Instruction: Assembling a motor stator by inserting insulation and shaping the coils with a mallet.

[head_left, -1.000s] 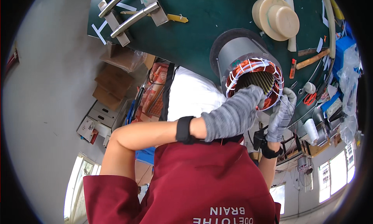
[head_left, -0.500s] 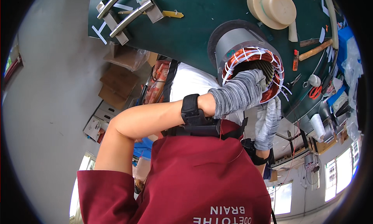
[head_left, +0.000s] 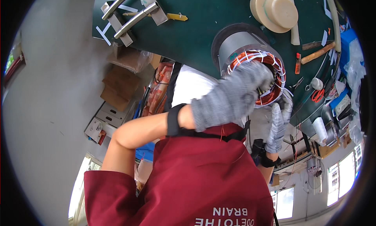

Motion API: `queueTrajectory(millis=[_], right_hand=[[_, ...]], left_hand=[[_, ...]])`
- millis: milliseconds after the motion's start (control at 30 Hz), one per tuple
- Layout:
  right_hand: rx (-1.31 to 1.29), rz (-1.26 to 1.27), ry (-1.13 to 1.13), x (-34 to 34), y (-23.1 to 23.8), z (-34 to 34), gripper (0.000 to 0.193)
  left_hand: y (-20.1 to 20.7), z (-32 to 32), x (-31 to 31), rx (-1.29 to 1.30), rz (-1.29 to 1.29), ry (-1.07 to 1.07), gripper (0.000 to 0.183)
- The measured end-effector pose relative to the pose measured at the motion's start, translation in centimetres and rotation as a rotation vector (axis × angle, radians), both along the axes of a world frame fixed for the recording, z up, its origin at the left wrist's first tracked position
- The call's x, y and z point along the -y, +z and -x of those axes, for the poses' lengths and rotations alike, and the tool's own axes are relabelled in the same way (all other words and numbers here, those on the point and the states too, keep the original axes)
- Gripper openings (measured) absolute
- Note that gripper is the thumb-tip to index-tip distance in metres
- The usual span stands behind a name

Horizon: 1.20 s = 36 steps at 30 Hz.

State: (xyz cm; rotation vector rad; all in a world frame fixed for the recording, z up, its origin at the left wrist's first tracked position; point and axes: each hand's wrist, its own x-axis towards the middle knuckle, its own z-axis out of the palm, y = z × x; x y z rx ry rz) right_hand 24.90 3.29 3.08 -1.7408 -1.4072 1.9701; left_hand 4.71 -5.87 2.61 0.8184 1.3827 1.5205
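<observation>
A grey cylindrical motor stator [head_left: 239, 43] lies on its side on the green worktable, its open end toward me. Copper windings [head_left: 270, 98] ring that end, laced with white cord. My left hand [head_left: 235, 93], in a grey knitted glove, reaches across the front of the bore; motion smears its fingers, so their grip is unclear. By the lower right rim of the windings is my right hand [head_left: 280, 122], also gloved. Its thumb stands apart from its raised fingers, near a loose white cord end [head_left: 288, 92].
A cream stepped round block [head_left: 274, 11] stands behind the stator. Rightward lie an orange lighter [head_left: 297, 64], a wooden stick [head_left: 319, 52], red-handled scissors [head_left: 317, 95] and a white cone-shaped spool [head_left: 320, 125]. A metal bar frame [head_left: 135, 20] occupies the far left of the worktable [head_left: 188, 32].
My left hand has drawn back out of the bore toward me and left, now blurred. My right hand has shifted slightly right, its thumb parting from the fingers.
</observation>
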Motion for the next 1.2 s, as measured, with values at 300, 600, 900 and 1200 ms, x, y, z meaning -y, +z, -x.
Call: queueTrajectory(millis=[300,600,900,1200], right_hand=[[-0.088,0.03,0.333,-6.8,0.6,3.0,0.034],[-0.659,0.267,-0.031,-8.8,1.0,-1.3,0.028],[-0.893,-0.041,-0.786,-13.6,-2.5,-18.3,0.023],[0.204,-0.507,-0.053,-6.5,-12.0,-26.7,0.013]], left_hand=[[-1.2,-0.2,7.8,-0.655,0.213,-0.469,0.062],[2.5,-3.7,13.7,-0.272,0.298,0.083,0.029],[3.0,6.5,13.9,0.213,-0.052,0.611,0.035],[-4.2,-0.5,2.0,0.092,0.138,0.079,0.058]])
